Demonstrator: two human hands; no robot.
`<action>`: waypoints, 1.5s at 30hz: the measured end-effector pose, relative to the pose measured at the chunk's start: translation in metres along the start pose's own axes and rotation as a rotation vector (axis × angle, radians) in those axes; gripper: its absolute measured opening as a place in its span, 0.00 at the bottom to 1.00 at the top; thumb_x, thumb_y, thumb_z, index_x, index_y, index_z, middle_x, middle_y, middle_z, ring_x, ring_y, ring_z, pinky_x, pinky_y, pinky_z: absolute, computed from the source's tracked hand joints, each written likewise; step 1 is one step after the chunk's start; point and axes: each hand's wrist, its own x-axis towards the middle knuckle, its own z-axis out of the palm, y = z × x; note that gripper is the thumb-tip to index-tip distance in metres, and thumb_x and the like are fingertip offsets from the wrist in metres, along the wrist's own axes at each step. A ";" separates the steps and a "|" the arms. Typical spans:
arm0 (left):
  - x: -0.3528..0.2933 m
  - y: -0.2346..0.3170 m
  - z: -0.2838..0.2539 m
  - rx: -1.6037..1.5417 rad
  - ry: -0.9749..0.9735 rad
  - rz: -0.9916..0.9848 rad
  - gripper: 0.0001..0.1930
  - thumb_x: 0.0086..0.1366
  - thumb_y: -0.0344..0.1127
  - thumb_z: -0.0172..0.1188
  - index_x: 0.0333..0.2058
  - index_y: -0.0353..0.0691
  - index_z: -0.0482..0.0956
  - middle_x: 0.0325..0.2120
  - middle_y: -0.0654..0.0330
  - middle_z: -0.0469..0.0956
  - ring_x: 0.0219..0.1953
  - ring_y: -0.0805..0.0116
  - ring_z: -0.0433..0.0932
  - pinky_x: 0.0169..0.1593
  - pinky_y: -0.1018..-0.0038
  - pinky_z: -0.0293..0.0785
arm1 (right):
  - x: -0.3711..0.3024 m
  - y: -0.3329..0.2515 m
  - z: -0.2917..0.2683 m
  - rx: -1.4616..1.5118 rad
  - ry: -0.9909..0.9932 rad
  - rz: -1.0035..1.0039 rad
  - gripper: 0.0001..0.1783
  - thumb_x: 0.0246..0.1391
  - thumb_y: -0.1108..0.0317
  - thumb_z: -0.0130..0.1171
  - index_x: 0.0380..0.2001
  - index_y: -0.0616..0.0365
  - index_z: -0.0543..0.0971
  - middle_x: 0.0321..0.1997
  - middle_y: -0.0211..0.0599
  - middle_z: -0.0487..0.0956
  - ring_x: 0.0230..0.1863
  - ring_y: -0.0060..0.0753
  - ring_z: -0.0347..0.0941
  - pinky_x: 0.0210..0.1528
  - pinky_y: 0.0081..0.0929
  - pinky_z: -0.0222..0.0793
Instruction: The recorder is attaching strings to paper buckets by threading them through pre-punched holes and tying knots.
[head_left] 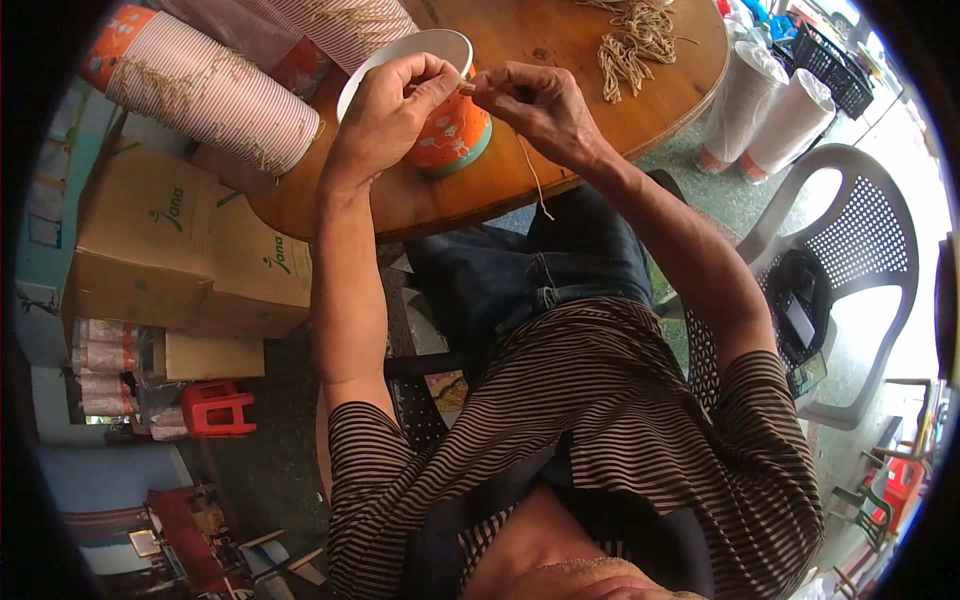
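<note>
On the near part of the wooden table stands a round paper bucket [455,140], orange with white drawings, a green base and a white inside. At its rim my left hand [385,112] is closed, thumb and forefinger pinching one end of a short tan bit of cord [467,88]. My right hand [540,112] is also closed, with its fingertips on the other end of that bit, just right of the rim. Below my right hand a thin loose cord [536,178] hangs over the table edge. Whether the cord passes through the bucket is hidden by my fingers.
Long stacks of nested paper buckets [215,95] with cords lie at the table's left. A heap of tan cords [637,45] lies at the far right of the table [560,35]. Cardboard boxes [150,220] stand left; a grey plastic chair [860,225] and wrapped bucket stacks [790,125] stand right.
</note>
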 end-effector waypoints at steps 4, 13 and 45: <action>0.000 0.000 0.001 0.031 0.031 0.008 0.13 0.75 0.39 0.60 0.40 0.33 0.81 0.34 0.69 0.80 0.38 0.84 0.74 0.45 0.83 0.71 | -0.006 -0.017 -0.008 -0.012 -0.066 0.173 0.13 0.64 0.66 0.59 0.48 0.56 0.87 0.37 0.30 0.84 0.33 0.17 0.70 0.37 0.22 0.70; 0.001 0.010 0.013 0.183 0.102 0.121 0.12 0.75 0.36 0.59 0.39 0.31 0.81 0.27 0.60 0.83 0.31 0.77 0.79 0.37 0.75 0.76 | -0.003 -0.022 -0.008 -0.031 -0.048 0.251 0.22 0.67 0.52 0.53 0.43 0.56 0.88 0.27 0.26 0.80 0.24 0.19 0.66 0.31 0.23 0.68; 0.000 0.000 0.006 -0.124 0.076 0.051 0.07 0.75 0.30 0.58 0.47 0.34 0.80 0.38 0.66 0.80 0.41 0.81 0.78 0.51 0.83 0.75 | -0.001 -0.006 -0.006 0.002 -0.086 0.312 0.20 0.70 0.52 0.58 0.41 0.60 0.86 0.25 0.24 0.77 0.24 0.13 0.68 0.28 0.16 0.66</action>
